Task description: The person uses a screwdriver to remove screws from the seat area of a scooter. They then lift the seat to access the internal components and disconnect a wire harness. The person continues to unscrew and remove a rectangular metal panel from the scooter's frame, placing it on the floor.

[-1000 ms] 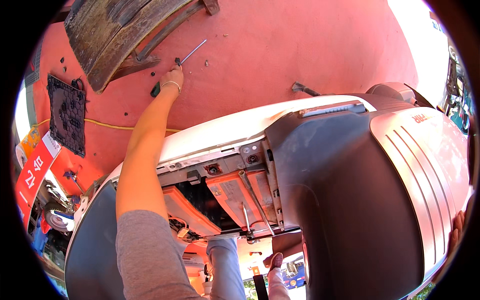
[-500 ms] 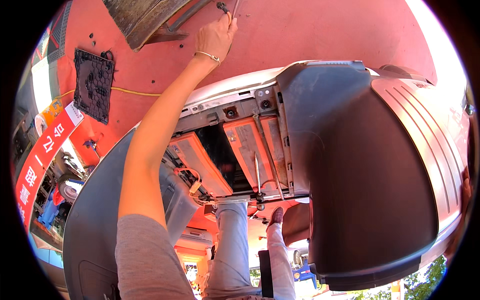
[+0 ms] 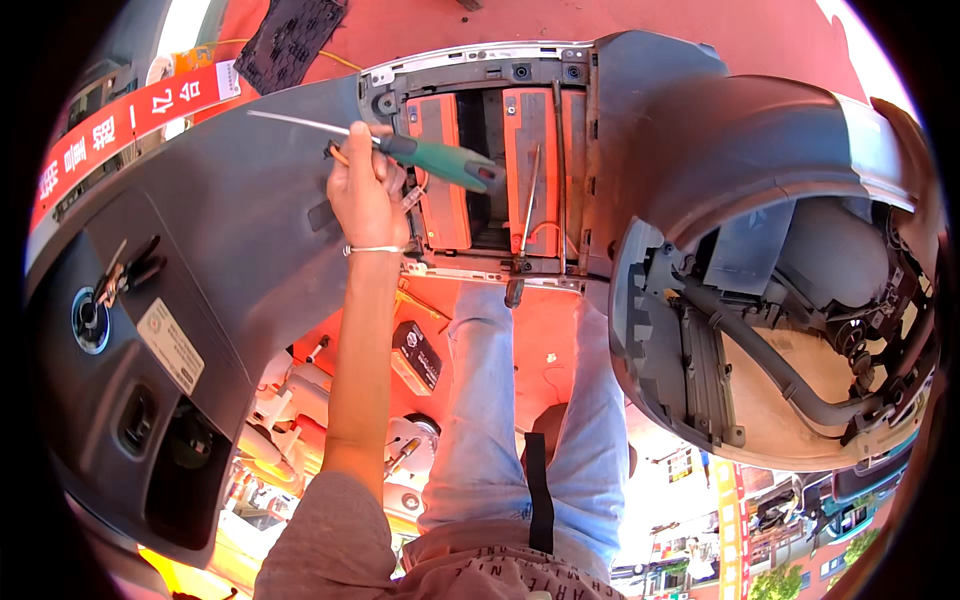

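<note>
My left hand (image 3: pixel 365 185) is raised over the scooter body, gripping a screwdriver with a green handle (image 3: pixel 445 162) and a long thin shaft pointing left; a small dark-and-yellow item (image 3: pixel 336 152) is also at its fingers. Behind it is the open compartment with two orange-red panels (image 3: pixel 530 120) and a dark gap between them. Two long metal tools (image 3: pixel 558 180) lie across the right panel. At the far right rim, a shadowed shape (image 3: pixel 905 150) may be my right hand; its fingers cannot be made out.
Dark scooter bodywork (image 3: pixel 200 230) with keys (image 3: pixel 130 270) spans the left; an open curved housing (image 3: pixel 780 300) is at the right. Beyond lie a honeycomb panel (image 3: pixel 285 40), a cable and a red banner (image 3: pixel 120 135). A black box (image 3: pixel 415 355) stands on the floor by my legs.
My left hand has come back from near the wooden bench to over the scooter, bringing the green-handled screwdriver. The view has shifted down toward my legs.
</note>
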The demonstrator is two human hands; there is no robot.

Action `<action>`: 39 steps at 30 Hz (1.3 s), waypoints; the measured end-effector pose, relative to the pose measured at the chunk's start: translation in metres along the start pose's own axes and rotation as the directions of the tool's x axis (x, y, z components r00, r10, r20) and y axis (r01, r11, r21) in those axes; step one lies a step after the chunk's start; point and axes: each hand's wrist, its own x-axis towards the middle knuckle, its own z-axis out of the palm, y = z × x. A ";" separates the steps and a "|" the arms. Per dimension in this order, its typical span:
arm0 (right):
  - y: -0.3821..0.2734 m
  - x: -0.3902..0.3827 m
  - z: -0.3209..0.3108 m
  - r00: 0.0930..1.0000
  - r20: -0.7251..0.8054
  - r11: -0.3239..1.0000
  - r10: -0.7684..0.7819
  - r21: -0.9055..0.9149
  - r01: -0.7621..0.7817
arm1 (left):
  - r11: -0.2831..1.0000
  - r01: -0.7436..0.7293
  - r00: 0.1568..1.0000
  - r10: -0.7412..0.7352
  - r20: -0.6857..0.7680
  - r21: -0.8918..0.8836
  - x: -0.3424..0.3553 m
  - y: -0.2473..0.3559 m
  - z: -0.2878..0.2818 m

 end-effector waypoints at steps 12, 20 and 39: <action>-0.252 -0.043 -0.050 0.995 -0.066 0.811 -0.080 0.575 0.103 | 0.629 0.444 0.841 -0.538 0.055 -0.638 -0.216 -0.072 -0.056; -0.357 -0.101 0.066 0.966 0.181 0.533 0.183 0.807 -0.252 | 0.566 0.525 0.847 -0.420 0.325 -0.636 -0.250 -0.059 -0.050; -0.403 -0.221 0.064 0.721 0.588 -0.362 0.368 0.804 -0.471 | 0.252 0.636 0.769 -0.291 0.570 -0.729 -0.232 -0.087 -0.142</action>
